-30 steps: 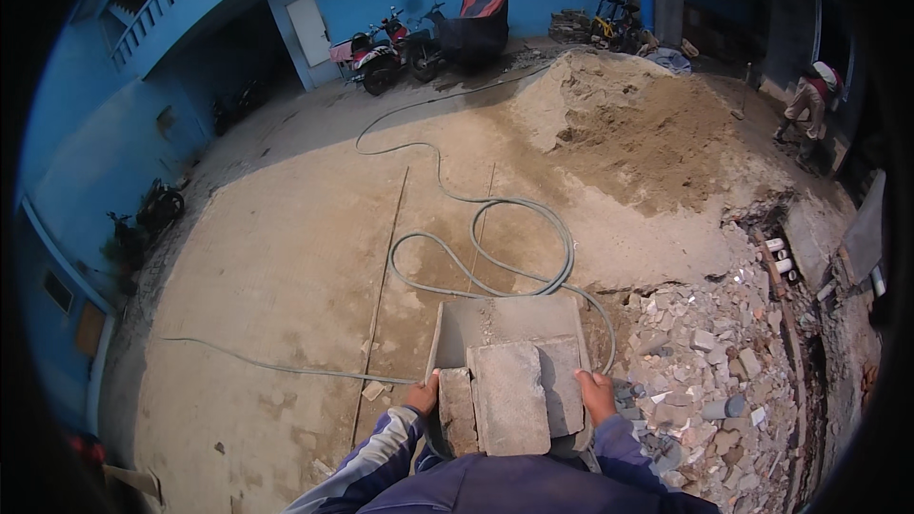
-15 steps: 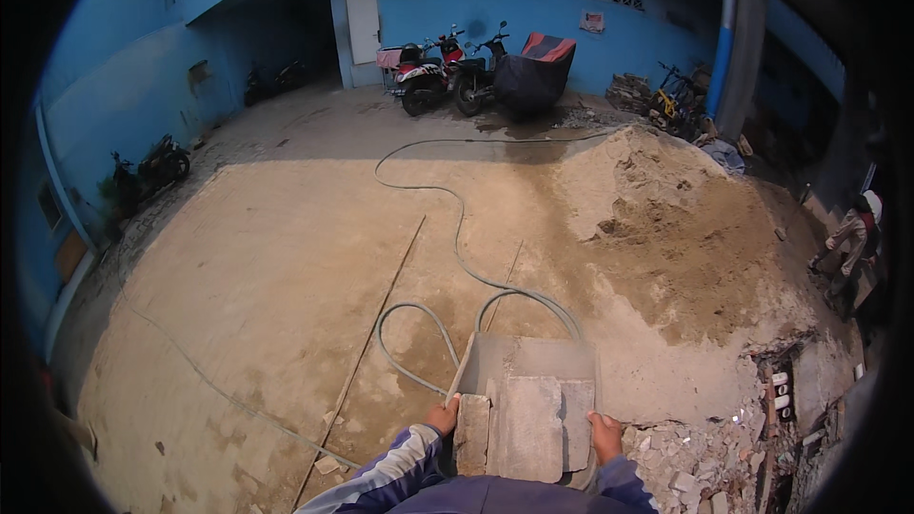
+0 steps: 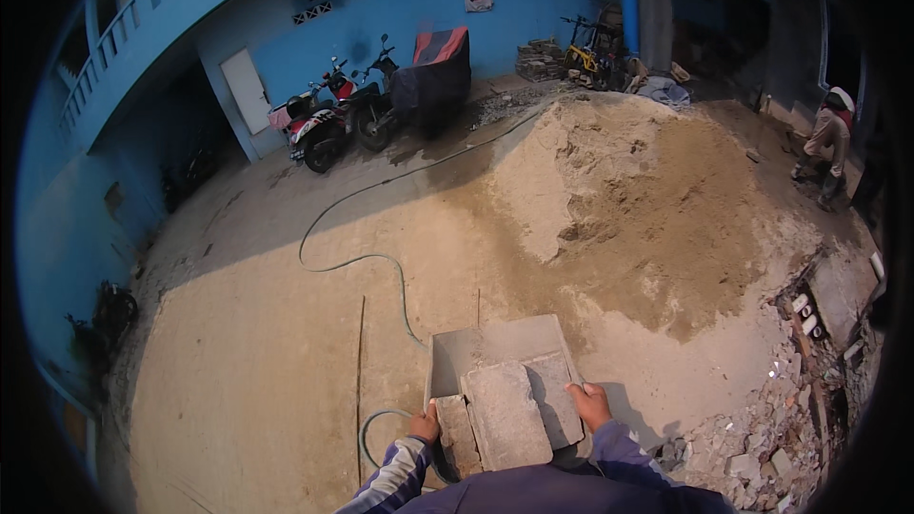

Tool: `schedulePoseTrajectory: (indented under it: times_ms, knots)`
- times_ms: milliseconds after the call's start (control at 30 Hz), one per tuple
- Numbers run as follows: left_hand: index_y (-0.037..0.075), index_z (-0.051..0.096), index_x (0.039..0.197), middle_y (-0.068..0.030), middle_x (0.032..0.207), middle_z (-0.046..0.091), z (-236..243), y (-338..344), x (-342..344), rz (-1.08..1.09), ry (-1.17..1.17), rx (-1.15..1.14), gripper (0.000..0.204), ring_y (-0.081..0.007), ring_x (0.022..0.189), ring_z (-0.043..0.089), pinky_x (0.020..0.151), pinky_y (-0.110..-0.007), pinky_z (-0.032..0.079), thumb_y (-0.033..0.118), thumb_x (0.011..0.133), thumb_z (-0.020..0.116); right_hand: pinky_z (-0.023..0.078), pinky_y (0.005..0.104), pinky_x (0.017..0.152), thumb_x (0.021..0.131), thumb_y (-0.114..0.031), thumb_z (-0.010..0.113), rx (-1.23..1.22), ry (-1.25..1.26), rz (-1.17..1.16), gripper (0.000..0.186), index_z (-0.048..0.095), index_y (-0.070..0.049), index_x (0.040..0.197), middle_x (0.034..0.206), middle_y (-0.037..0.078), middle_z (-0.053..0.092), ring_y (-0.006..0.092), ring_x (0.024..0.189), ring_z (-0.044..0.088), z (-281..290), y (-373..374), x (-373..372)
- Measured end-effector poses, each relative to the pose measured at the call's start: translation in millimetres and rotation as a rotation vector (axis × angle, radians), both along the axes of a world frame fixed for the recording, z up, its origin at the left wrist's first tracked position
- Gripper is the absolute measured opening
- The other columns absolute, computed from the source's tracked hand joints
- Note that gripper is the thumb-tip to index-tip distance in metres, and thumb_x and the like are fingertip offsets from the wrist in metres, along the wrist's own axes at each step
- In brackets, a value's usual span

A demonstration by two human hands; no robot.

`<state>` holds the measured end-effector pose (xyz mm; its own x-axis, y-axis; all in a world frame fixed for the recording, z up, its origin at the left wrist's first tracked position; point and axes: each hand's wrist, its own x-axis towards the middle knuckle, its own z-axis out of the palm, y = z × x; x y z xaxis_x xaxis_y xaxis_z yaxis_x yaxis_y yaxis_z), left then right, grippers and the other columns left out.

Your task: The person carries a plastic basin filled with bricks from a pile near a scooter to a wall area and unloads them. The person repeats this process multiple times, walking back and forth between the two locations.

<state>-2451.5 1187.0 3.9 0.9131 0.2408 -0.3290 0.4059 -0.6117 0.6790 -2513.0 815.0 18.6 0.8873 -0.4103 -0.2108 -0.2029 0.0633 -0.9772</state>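
I see both hands gripping a grey metal tray (image 3: 476, 347) carried in front of the body. The left hand (image 3: 425, 424) wraps its fingers around the tray's left edge; the right hand (image 3: 588, 403) clasps the right edge. Flat concrete slabs (image 3: 505, 411) lie stacked in the tray, between the hands. Beneath, a green hose (image 3: 352, 228) snakes across the dirt ground toward parked motorbikes (image 3: 328, 124) by a blue wall. A sand heap (image 3: 628, 190) rises ahead right, rubble (image 3: 762, 447) lies lower right, and another person (image 3: 826, 138) stands far right.
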Motion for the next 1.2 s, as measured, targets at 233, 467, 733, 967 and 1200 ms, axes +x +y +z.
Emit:
schedulePoseTrajectory:
  times_ms: [233, 467, 733, 967, 1200]
  knots:
    - [-0.016, 0.065, 0.096, -0.0339, 0.089, 0.067, 0, 5, 189, 0.11, -0.023, -0.187, 0.073, -0.0417, 0.092, 0.068, 0.082, -0.042, 0.05, 0.056, 0.096, 0.05, 0.047, 0.0303, 0.066, 0.088, -0.027, 0.069, -0.025, 0.081, 0.149, 0.031, 0.07, 0.004, 0.091, 0.077, 0.003, 0.066, 0.0114, 0.071, 0.058, 47, -21, 227]
    - [-0.016, 0.065, 0.096, -0.0311, 0.09, 0.069, -22, -6, 410, 0.125, -0.086, -0.233, 0.07, -0.0388, 0.089, 0.068, 0.081, -0.041, 0.05, 0.053, 0.097, 0.05, 0.046, 0.0315, 0.062, 0.087, -0.032, 0.07, -0.055, 0.077, 0.135, 0.036, 0.068, 0.004, 0.084, 0.07, 0.003, 0.064, 0.0111, 0.066, 0.055, 33, -20, 458]
    - [-0.016, 0.064, 0.091, -0.0308, 0.084, 0.068, -6, -20, 738, -0.085, -0.049, -0.157, 0.072, -0.0449, 0.084, 0.066, 0.078, -0.044, 0.05, 0.053, 0.098, 0.049, 0.048, 0.0285, 0.068, 0.089, -0.028, 0.069, -0.026, 0.117, 0.03, 0.033, 0.07, 0.004, 0.094, 0.08, 0.003, 0.068, 0.0105, 0.075, 0.059, 59, -33, 714]
    - [-0.015, 0.065, 0.09, -0.0323, 0.083, 0.066, 8, -57, 980, -0.163, -0.039, -0.102, 0.071, -0.0436, 0.085, 0.066, 0.078, -0.044, 0.05, 0.053, 0.099, 0.047, 0.046, 0.0295, 0.066, 0.088, -0.029, 0.07, -0.06, 0.144, -0.081, 0.035, 0.069, 0.005, 0.09, 0.079, 0.003, 0.066, 0.0104, 0.072, 0.056, 57, -51, 917]
    - [-0.014, 0.065, 0.088, -0.0315, 0.086, 0.067, -33, -75, 1248, -0.144, -0.107, -0.074, 0.069, -0.0431, 0.085, 0.066, 0.078, -0.044, 0.049, 0.052, 0.099, 0.047, 0.047, 0.035, 0.064, 0.084, -0.041, 0.072, -0.206, 0.102, -0.058, 0.049, 0.066, 0.007, 0.086, 0.075, 0.011, 0.066, 0.0167, 0.068, 0.058, 24, -86, 1189]
